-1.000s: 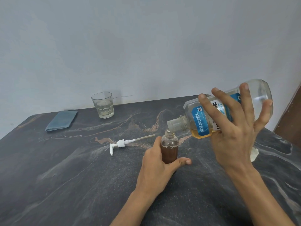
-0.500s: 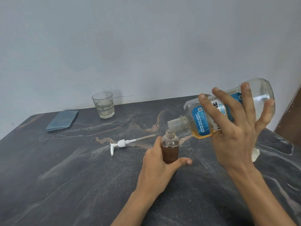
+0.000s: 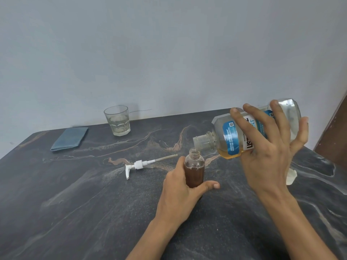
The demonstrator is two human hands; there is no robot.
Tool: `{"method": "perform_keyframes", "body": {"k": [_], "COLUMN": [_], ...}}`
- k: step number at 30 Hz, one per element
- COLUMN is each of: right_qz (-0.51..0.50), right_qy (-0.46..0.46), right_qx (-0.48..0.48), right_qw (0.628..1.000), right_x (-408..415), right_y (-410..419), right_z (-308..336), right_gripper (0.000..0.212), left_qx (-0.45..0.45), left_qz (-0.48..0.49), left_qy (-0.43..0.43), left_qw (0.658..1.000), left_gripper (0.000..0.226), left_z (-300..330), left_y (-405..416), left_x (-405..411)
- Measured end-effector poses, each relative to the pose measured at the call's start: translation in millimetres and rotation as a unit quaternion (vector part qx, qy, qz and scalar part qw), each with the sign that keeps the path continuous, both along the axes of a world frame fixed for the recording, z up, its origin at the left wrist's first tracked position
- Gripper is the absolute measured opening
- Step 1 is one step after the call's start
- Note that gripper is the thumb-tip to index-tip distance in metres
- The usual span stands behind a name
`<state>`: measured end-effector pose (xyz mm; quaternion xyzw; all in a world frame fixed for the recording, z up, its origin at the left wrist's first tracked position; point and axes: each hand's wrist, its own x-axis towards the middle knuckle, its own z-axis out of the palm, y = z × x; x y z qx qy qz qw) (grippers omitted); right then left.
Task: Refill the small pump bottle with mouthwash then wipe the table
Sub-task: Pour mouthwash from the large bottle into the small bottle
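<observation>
Starting at the left, a folded cloth lies at the bench's far edge, likely kept for the wiping step. A glass stands beside it. The pump lies flat mid-bench, removed so the neck is open. The left hand wraps its grip round the small bottle, steadying it upright on the bench. The right hand clasps the mouthwash bottle, tilted so its mouth sits just above the small neck. The small bottle appears over half full. A white object, possibly the cap, lies behind the right wrist.
</observation>
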<state>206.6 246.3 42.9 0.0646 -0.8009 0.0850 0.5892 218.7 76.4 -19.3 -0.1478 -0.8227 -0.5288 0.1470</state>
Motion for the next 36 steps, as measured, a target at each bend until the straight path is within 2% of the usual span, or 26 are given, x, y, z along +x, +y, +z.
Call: {"method": "perform_keyframes", "body": {"k": [7, 14, 22, 36], "right_qz": [0.01, 0.024, 0.046, 0.092], "right_qy": [-0.05, -0.079, -0.123, -0.202], "right_qx": [-0.015, -0.023, -0.079, -0.24], "right_qw": [0.999, 0.996, 0.988, 0.945], "right_x": [1, -2, -4, -16], "right_y": [3, 1, 1, 2], "right_z": [-3, -10, -17, -32], "right_gripper": [0.084, 0.078, 0.069, 0.099], "left_qx": [0.005, 0.018, 0.019, 0.021], "left_qz": [0.004, 0.004, 0.004, 0.007], "left_qy": [0.009, 0.018, 0.015, 0.021], "left_qw": [1.0, 1.0, 1.0, 1.0], "left_gripper": [0.067, 0.062, 0.064, 0.061], "left_z": [-2, -3, -4, -5], "left_y": [0, 0, 0, -1], "left_x": [-2, -2, -2, -3]}}
